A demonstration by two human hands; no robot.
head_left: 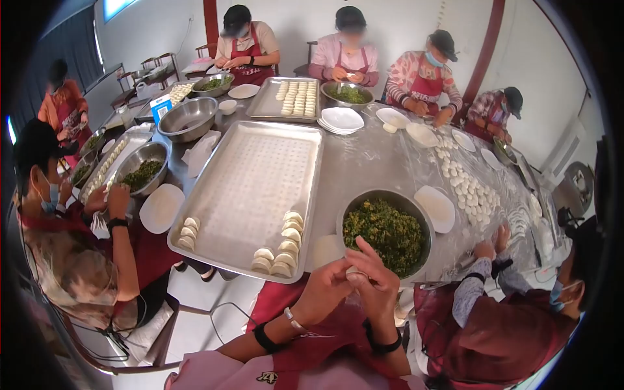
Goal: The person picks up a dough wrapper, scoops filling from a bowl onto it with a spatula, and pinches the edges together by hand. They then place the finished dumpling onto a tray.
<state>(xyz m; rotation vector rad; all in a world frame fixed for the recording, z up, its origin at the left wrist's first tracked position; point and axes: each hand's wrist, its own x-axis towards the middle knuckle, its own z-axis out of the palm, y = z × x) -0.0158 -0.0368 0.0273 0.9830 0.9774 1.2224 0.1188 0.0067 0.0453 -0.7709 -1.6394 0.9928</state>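
My left hand (323, 292) and my right hand (376, 285) meet in front of my apron, close to the table edge. Between their fingertips is a small pale dumpling (354, 272), mostly covered by the fingers; both hands are closed on it. Just beyond them stands a steel bowl (426, 224) of chopped green and yellow filling (382, 235). To the left lies a large metal tray (244, 175), with several finished dumplings (284, 250) in its near right corner and a short row (188, 233) at its left edge.
Dough pieces (471, 192) lie on the floured table at right, near a white plate (435, 209). A second tray (284, 97) of dumplings, stacked plates (341, 119) and a steel bowl (188, 119) stand farther back. Co-workers sit around the table, one close at my right (500, 331).
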